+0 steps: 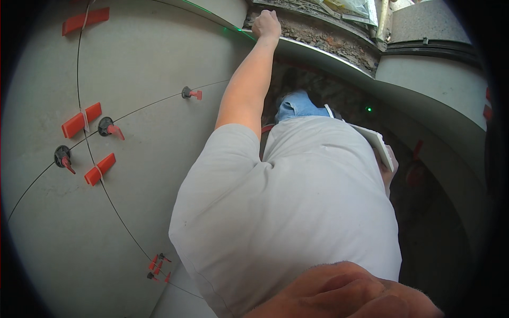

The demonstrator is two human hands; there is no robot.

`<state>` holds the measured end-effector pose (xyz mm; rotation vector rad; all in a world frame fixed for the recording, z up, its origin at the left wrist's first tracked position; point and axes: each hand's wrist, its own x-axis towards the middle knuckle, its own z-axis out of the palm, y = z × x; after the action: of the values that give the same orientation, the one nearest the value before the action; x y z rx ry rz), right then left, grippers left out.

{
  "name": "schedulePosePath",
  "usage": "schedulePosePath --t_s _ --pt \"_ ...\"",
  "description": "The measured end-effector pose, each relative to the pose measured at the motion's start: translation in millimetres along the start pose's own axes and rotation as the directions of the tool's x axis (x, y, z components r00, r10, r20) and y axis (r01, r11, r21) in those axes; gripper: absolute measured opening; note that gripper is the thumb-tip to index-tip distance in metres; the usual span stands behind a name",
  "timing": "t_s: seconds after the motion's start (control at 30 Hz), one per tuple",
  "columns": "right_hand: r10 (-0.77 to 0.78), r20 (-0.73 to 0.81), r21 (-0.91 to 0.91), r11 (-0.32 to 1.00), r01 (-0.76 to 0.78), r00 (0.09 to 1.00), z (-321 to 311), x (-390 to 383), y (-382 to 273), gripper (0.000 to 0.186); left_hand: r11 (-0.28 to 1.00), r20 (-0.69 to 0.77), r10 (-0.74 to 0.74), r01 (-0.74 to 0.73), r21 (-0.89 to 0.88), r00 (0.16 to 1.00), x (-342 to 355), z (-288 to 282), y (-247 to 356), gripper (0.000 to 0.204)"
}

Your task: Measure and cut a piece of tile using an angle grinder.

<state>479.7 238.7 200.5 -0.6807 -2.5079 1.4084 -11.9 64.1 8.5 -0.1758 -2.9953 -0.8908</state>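
My left arm reaches out to the top of the view, where my left hand (266, 25) is closed at the edge of a rubble-strewn ledge (318, 40). Whatever its fingers pinch, if anything, is hidden. At my right side, partly behind my shirt, my right hand (391, 168) grips a thin white slab (380, 144) by its edge. Only part of that hand shows. The slab is tilted and lies close against my body.
Large grey tiles (159, 58) on the left carry red wedges (81, 121) and black levelling clips with red handles (110, 128) along their joints. Loose debris and plastic (350, 8) lie beyond the ledge. A green light dot (369, 109) shows on the dark surface at right.
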Motion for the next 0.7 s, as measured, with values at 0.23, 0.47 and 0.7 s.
schedulePosePath --t_s 0.23,0.47,0.7 --pt "-0.012 0.022 -0.001 1.000 0.012 1.000 3 0 4 0.016 0.971 0.060 -0.231 0.226 0.072 0.971 27 -14 -2 0.036" --pt "-0.006 0.031 -0.010 1.000 0.006 1.000 2 -2 9 0.017 0.967 0.042 -0.101 0.088 0.238 0.994 56 8 -35 0.025" --pt "-0.019 0.054 -0.012 1.000 0.020 0.998 1 3 15 0.017 0.945 0.145 0.122 -0.160 0.286 0.982 51 18 -54 0.025"
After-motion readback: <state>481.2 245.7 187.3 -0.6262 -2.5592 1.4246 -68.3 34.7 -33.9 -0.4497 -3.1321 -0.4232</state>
